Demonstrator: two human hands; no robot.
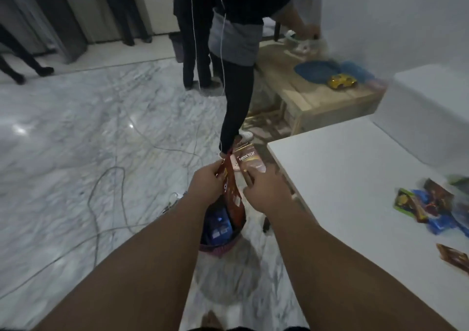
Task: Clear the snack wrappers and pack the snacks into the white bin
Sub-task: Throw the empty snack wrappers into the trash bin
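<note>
Head view, looking down past both forearms, shows the left hand [206, 183] pinched shut on the top edge of a reddish-brown snack wrapper [232, 193], which hangs down with its lower end reaching into a small round basket [220, 248] standing on the marble floor [76, 132]. Inside the basket a blue packet [219, 225] can be seen just beside the hanging wrapper. The right hand [266, 191] is close to the left, the two nearly side by side above the basket, and its fingers grip the bottom of a pale brown packet [250, 161] printed "Nextar", held upright just beyond the fingertips. To the right of the hands stands a white table [342, 178]; near its right edge, well apart from both hands, lies a loose cluster of snack packets [429, 206] in green, blue and brown, blurred, with one more brown packet [454, 257] nearer the camera. Whether a white bin is among the white shapes at the far right cannot be told. Beyond the hands another person's leg [236, 107] stands beside a low wooden table [317, 99] bearing a blue plate [316, 70] and a yellow toy car [341, 80]. Cables [106, 191] trail across the floor.
</note>
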